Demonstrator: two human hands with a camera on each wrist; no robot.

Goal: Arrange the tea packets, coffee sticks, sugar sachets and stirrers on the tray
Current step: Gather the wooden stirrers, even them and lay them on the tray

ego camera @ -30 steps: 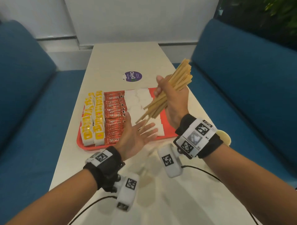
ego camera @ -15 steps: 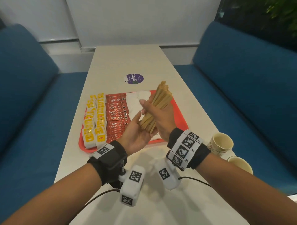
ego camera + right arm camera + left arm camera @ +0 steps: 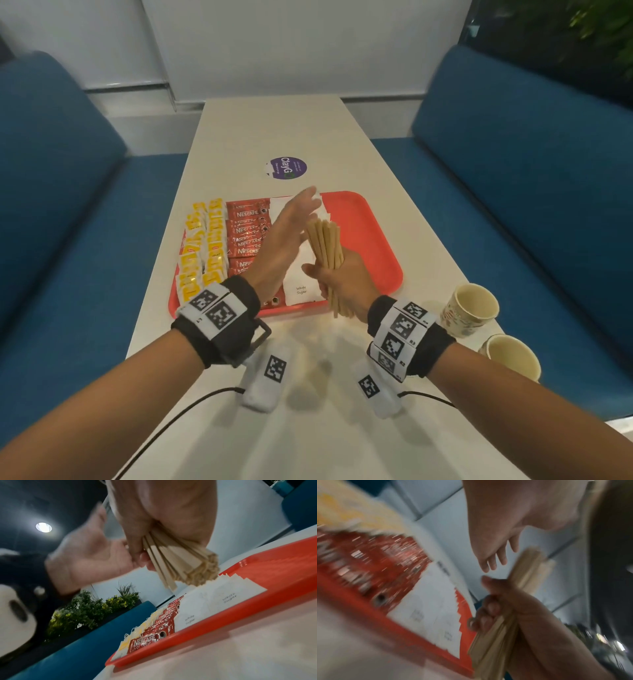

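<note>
Stirrers (image 3: 327, 255), a bundle of flat pale wooden sticks too tightly packed to count, stand nearly upright in the right hand (image 3: 344, 279), whose fingers curl round them above the near edge of the red plastic tray (image 3: 371, 236). The left hand (image 3: 286, 236) is flat with fingers straight and together, palm beside the bundle's upper part. On the tray lie two columns of yellow tea packets (image 3: 202, 250) at its left edge, then red coffee sticks (image 3: 245, 228), then white sugar sachets (image 3: 301, 291). Two paper cups (image 3: 471, 308) stand near the tabletop's (image 3: 274, 126) right edge.

From the left wrist, blurred, the right fingers (image 3: 488, 608) wrap the bundle (image 3: 494, 649).

From the right wrist, the bundle's lower ends (image 3: 197, 573) fan out just above the sachets (image 3: 221, 600); the left palm (image 3: 89, 559) is open beside it.
</note>
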